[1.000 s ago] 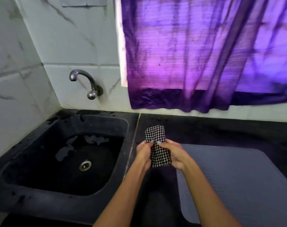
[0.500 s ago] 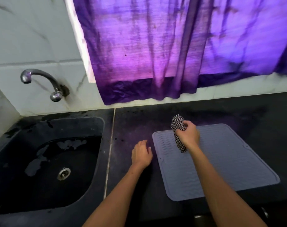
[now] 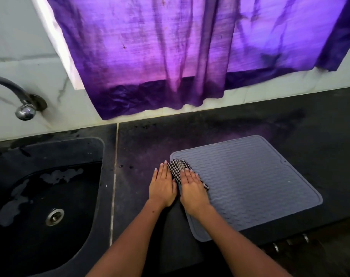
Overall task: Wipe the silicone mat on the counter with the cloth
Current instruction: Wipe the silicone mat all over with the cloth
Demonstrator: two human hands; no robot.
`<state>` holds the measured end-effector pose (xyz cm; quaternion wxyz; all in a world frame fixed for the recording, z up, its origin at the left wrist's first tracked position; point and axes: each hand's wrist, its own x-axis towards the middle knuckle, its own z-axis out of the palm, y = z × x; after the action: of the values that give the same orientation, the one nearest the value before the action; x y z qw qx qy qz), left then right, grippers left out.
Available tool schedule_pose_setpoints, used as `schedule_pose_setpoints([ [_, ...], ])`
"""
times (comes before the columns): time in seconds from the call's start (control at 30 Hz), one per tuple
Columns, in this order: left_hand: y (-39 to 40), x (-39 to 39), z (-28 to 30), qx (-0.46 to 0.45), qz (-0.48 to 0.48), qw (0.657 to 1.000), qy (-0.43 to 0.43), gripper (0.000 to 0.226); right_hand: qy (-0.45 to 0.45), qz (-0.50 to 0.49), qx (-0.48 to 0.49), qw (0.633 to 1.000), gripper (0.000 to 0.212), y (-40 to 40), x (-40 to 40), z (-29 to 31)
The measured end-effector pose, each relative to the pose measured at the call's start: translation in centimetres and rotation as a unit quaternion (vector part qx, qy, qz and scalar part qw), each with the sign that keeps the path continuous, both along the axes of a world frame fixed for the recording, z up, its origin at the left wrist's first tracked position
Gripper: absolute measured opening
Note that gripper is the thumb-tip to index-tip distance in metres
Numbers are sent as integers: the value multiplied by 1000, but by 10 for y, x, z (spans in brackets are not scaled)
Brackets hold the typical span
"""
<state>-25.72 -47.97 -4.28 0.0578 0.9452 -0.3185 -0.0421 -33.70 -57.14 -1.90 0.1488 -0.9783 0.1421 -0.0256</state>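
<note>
Fingers (image 3: 187,173) of the right hand (image 3: 192,188) lie straight and close together, pressed flat on the checked cloth (image 3: 177,168), palm down. The left hand (image 3: 162,186) lies flat just beside it, fingers straight and together, on the bare counter with its fingertips touching the cloth's left edge — neither hand curls round anything.

The cloth, black-and-white check and folded small, sits on the near-left corner area of the silicone mat (image 3: 250,182), partly hidden under the right hand, with 1 end showing past the fingertips and another at the little-finger side. The mat is grey, rectangular with rounded corners and a raised rim, its face covered in wavy ridges; it lies flat on the counter (image 3: 320,146), slightly askew, to the right of the sink.

The counter is dark stone, dull and smudged, with a pale seam running front to back between it and the sink (image 3: 40,196). The sink is black and holds patches of water around a metal drain (image 3: 54,216). Behind it a curved tap (image 3: 20,100) comes out of the white marbled wall tiles (image 3: 20,37). A purple curtain (image 3: 180,52) hangs over the back wall — lit from behind, its creased hem ending just above the counter.
</note>
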Motion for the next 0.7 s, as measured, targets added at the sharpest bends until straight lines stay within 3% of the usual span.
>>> schedule_pose_setpoints([
  [0.1, -2, -1, -3, -8, 11, 1000, -8, 59, -9, 13, 54, 998, 55, -12, 1, 8],
  [0.17, -2, -1, -3, -17, 15, 1000, -10, 68, -18, -17, 166, 986, 47, -28, 9, 19],
  [0.2, -2, -1, -4, -23, 16, 1000, -11, 77, -17, -60, 255, 965, 42, -39, 15, 27],
  [0.27, -3, 0, -6, -29, 17, 999, -13, 88, -45, -157, 481, 861, 38, -57, 24, 48],
  [0.3, -2, 0, -6, -30, 18, 999, -13, 89, -79, -201, 539, 814, 38, -63, 28, 53],
  [0.33, -3, 0, -6, -33, 19, 999, -15, 89, -110, -228, 537, 805, 39, -68, 31, 55],
  [0.43, -2, 1, -4, -30, 20, 999, -15, 89, -126, -192, 301, 926, 52, -58, 23, 64],
  [0.5, -2, 1, -5, -29, 22, 999, -17, 88, -110, -120, 151, 975, 62, -46, 19, 53],
  [0.6, -3, 2, -8, -27, 26, 999, -20, 87, -13, -7, 17, 1000, 63, -26, 18, 12],
  [0.7, -3, 3, -11, -25, 27, 999, -24, 87, 13, -5, -16, 1000, 57, -17, 17, -10],
])
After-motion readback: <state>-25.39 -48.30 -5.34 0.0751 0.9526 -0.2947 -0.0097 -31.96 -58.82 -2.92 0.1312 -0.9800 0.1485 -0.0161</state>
